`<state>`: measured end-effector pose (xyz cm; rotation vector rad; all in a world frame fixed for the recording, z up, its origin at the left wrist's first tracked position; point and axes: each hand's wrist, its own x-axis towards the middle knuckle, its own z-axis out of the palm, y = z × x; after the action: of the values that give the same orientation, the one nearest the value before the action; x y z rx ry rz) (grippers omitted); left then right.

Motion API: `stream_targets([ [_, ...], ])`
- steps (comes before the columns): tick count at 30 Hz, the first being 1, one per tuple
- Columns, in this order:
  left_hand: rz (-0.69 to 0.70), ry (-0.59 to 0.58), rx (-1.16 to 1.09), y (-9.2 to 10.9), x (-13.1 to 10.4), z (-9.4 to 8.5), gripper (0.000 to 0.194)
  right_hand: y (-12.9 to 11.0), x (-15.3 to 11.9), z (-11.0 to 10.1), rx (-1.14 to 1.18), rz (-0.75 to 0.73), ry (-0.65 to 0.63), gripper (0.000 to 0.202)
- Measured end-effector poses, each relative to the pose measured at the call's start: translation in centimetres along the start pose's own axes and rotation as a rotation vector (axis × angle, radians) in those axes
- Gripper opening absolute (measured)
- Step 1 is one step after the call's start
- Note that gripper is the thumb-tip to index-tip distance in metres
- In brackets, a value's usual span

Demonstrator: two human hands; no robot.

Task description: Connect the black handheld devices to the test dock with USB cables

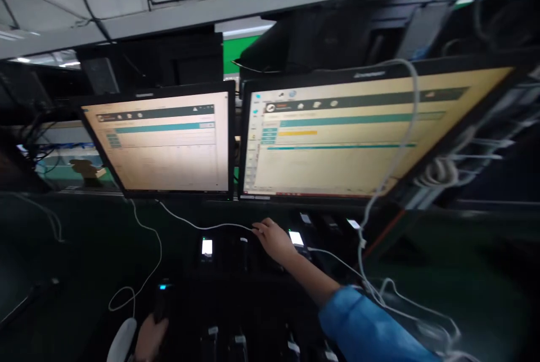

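At the lower left, my left hand [151, 336] is closed around a dark handheld device [161, 301] with a small blue light at its top. My right hand [273, 241], in a blue sleeve, reaches over the dark work surface and pinches the end of a thin white cable [202, 226]; any plug is hidden by the fingers. Left of that hand lies a handheld device with a lit screen [206, 248]. Another lit device [296, 238] is just beyond its wrist. Beside my left hand rests a white rounded object [122, 340] with a cable.
Two monitors, a left one [169, 154] and a right one [329, 165], stand behind the surface. A thick white cable [411, 120] hangs before the right monitor and coils at lower right. Several dark devices with pale labels [240, 340] lie along the near edge.
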<state>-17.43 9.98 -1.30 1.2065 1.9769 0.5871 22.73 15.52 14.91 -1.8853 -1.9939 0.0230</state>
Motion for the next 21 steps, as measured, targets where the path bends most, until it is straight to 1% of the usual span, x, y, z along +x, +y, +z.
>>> stream_targets([
  [2, 0.000, -0.033, -0.174, 1.7, -1.9, -0.6, 0.025, 0.9, -0.7, -0.2, 0.062, 0.049, 0.019, 0.035],
  [4, -0.024, -0.143, -0.471, 4.5, -4.0, -0.6, 0.032, 1.2, -1.1, -0.2, 0.121, 0.083, 0.042, 0.035],
  [6, -0.025, -0.305, -0.699, 8.5, -5.8, 0.2, 0.034, 1.2, -1.1, -0.1, 0.174, 0.100, 0.066, 0.034],
  [9, 0.009, -0.428, -0.810, 15.0, -7.4, 2.5, 0.038, 0.9, -0.7, 0.0, 0.238, 0.106, 0.099, 0.032],
  [11, 0.056, -0.498, -0.746, 18.7, -7.6, 4.5, 0.037, 0.6, -0.5, -0.4, 0.269, 0.106, 0.123, 0.032],
  [12, 0.069, -0.511, -0.681, 20.2, -7.6, 5.4, 0.031, 0.4, -0.4, -0.8, 0.283, 0.105, 0.138, 0.032],
  [14, 0.081, -0.526, -0.549, 22.6, -7.3, 7.2, 0.016, 0.2, -0.4, -1.9, 0.305, 0.103, 0.173, 0.032],
  [15, 0.082, -0.529, -0.496, 23.4, -7.2, 7.9, 0.010, 0.2, -0.3, -2.5, 0.314, 0.101, 0.192, 0.033],
  [17, 0.091, -0.544, -0.423, 24.8, -7.0, 9.0, 0.008, 0.2, -0.4, -3.9, 0.330, 0.096, 0.229, 0.035],
  [21, 0.123, -0.545, -0.315, 26.9, -6.7, 9.8, 0.010, 0.8, -0.5, -6.0, 0.359, 0.085, 0.276, 0.036],
])
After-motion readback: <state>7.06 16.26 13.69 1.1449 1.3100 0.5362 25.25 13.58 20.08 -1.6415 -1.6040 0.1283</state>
